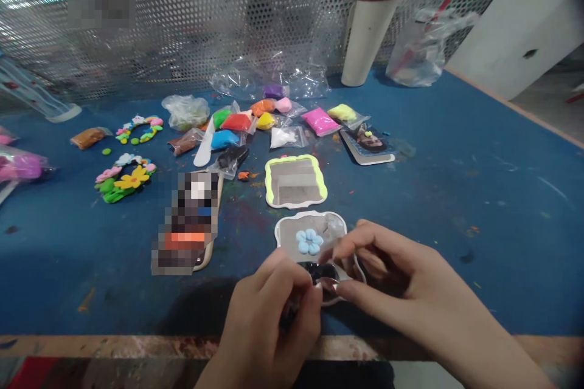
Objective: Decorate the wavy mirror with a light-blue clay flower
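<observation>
At the bottom centre of the frame, both hands are pinching a small black lump of clay wrapped in clear plastic [322, 272]: the left hand [274, 310] has fingers closed on its left side, the right hand [387, 273] closed on its right. It sits over the lower edge of a white scalloped-frame mirror [292, 226] carrying a pale blue clay flower [309, 241]. Just above is a yellow-rimmed mirror [295, 181], with bagged coloured clay pieces [237, 123] further up on the blue table [479, 194].

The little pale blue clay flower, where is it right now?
In the head view, the pale blue clay flower sits on the white-framed mirror, just beyond both hands, near the blue table's front edge.
</observation>
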Demonstrator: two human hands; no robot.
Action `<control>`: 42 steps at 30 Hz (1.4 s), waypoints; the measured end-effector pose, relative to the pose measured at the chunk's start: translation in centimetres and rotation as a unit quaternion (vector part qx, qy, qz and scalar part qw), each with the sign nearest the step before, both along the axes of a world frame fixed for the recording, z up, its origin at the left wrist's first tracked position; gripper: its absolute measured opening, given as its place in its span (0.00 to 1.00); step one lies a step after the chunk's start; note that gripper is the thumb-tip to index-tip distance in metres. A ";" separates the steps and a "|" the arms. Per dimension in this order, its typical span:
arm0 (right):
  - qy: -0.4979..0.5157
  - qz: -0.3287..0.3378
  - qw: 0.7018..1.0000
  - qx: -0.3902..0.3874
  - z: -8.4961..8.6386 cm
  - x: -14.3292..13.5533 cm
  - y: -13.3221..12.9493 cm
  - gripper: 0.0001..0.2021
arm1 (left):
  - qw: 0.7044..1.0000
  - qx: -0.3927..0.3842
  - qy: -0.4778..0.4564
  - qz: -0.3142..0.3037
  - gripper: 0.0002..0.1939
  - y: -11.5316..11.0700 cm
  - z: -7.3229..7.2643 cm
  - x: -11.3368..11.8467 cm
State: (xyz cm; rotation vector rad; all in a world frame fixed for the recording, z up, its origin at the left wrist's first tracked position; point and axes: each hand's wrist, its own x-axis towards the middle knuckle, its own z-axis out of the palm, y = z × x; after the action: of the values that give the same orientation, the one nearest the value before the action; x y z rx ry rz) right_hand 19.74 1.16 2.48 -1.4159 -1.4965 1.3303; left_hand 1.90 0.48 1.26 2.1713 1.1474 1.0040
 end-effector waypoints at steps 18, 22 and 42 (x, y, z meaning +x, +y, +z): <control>-0.168 -0.063 0.952 0.249 0.6 -0.1 -0.9 0.08 | 0.974 0.086 0.208 -0.011 0.12 0.1 -1.7 -0.2; -0.172 -0.022 0.945 0.278 0.3 0.3 -0.7 0.10 | 0.969 0.122 0.212 -0.029 0.14 0.1 -1.8 -0.3; -0.046 -0.030 0.997 0.056 0.0 0.4 -0.2 0.11 | 0.975 0.129 0.178 -0.029 0.11 0.1 -1.0 -0.5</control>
State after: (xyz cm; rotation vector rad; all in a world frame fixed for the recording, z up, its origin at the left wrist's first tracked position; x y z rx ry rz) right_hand 20.11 0.94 2.44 -1.4551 -1.5504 1.1399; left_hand 1.36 0.61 0.30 2.6578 1.1502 0.7938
